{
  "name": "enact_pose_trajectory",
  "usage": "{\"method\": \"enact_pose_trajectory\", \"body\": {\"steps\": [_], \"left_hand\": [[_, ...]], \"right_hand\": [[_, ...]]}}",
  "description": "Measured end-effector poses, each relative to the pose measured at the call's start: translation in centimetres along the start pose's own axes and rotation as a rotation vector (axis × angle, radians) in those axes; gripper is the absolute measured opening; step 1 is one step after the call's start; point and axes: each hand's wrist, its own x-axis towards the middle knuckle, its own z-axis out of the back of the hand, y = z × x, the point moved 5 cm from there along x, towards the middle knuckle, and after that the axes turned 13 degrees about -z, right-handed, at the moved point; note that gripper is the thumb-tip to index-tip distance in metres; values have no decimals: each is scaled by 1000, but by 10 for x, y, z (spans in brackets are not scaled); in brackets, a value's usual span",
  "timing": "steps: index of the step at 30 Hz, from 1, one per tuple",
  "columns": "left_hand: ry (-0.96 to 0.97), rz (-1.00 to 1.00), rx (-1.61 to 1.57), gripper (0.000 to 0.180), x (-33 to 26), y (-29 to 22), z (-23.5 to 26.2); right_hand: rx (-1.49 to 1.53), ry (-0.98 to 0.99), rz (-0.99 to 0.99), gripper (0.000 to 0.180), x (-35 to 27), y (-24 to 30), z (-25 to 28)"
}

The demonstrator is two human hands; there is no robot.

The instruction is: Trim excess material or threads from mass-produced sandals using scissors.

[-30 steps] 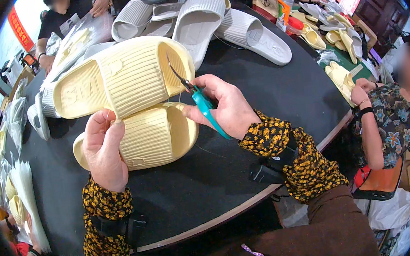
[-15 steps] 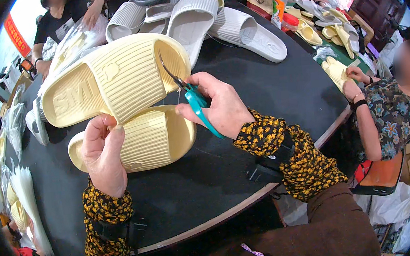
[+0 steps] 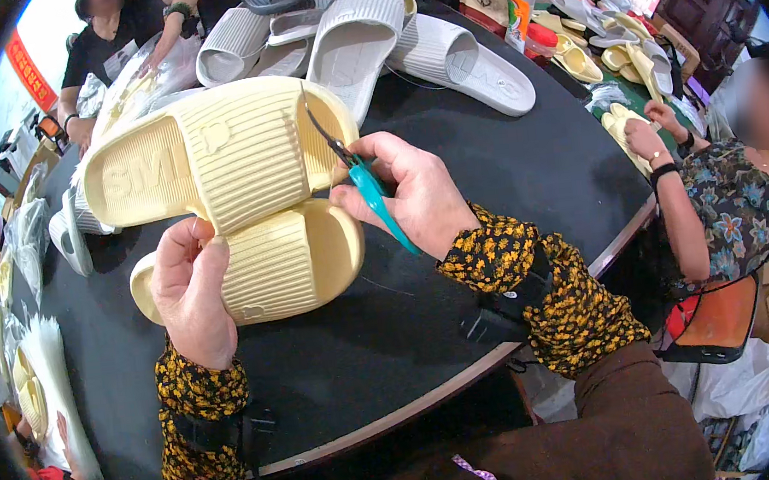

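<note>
Two pale yellow ribbed slippers lie before me, the upper slipper [image 3: 244,175] overlapping the far edge of the lower slipper [image 3: 281,268]. My left hand [image 3: 194,300] pinches the near edge of the upper one's strap with thumb and fingers. Teal-handled scissors [image 3: 371,195] are gripped in my right hand [image 3: 417,191]. Their dark curved blades point away from me, over the open end of the upper slipper. A thin, pale strand shows near the right thumb; I cannot tell what it joins.
Several grey slippers [image 3: 360,39] are heaped at the far side of the dark table [image 3: 432,346]. A bundle of white strands [image 3: 52,392] lies at the left edge. At the right, a co-worker's hands [image 3: 648,140] handle a yellow slipper; another person works at the far left.
The upper slipper has turned slightly and its near edge has shifted upward. Both my hands keep their grips with little movement. The right co-worker's hands have shifted.
</note>
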Motion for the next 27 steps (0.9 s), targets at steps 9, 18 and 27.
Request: {"method": "enact_pose_trajectory", "body": {"steps": [9,18,27], "left_hand": [[14,-17,18,16,-2,-2,-2],[3,-8,-12,16,-1,-1,1],[-90,41,-121,18,3,9,14]], "right_hand": [[-111,20,-14,44,-3,3,-3],[-21,42,-22,35,-5,9,-1],[-44,42,-30,33,-5,8,-2]]}}
